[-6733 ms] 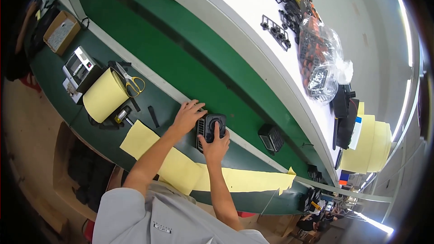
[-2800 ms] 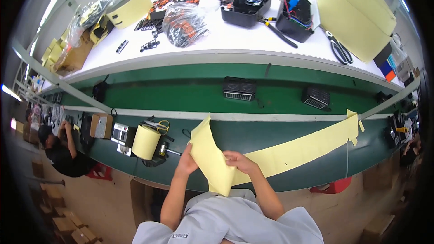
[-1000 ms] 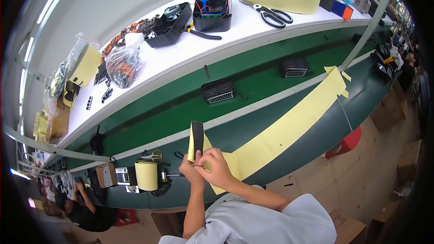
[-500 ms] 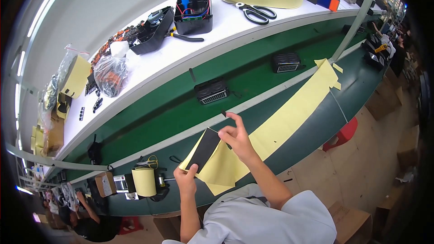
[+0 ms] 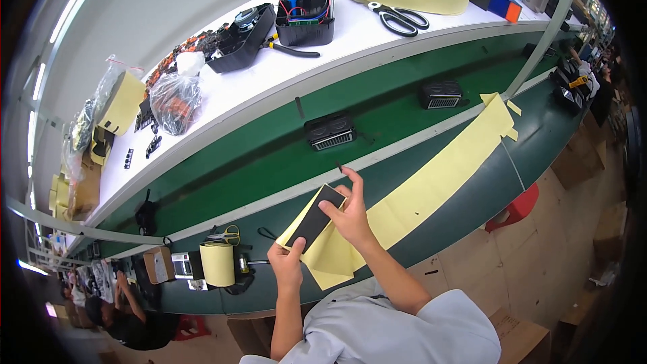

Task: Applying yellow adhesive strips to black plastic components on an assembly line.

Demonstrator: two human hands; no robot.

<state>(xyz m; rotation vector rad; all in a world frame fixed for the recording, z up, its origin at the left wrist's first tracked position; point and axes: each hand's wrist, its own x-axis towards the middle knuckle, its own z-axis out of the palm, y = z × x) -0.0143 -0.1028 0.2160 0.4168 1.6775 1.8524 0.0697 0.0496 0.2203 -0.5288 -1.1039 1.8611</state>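
A black rectangular sheet (image 5: pixel 315 221) lies against pale yellow backing paper (image 5: pixel 330 256), held up tilted over the dark green bench. My left hand (image 5: pixel 288 264) grips its lower end, thumb on the black face and fingers mostly hidden behind. My right hand (image 5: pixel 349 217) holds the upper right edge, with its thumb pressed on the black face. The right index finger points up, and a small dark sliver (image 5: pixel 339 165) shows at its tip. Behind my right wrist, a long yellow paper strip (image 5: pixel 438 178) runs along the bench toward the far right.
Two black boxy devices with grilles (image 5: pixel 330 131) (image 5: pixel 441 94) sit on the green belt. The white shelf holds black-handled scissors (image 5: pixel 399 19), pliers (image 5: pixel 291 49) and an open black housing (image 5: pixel 304 13). At left are a yellow roll (image 5: pixel 218 265) and yellow-handled scissors (image 5: pixel 226 235). A co-worker (image 5: pixel 131 313) sits lower left.
My right thumb has moved from beside the sheet's top corner onto its black face. The surroundings have shifted slightly right in the view.
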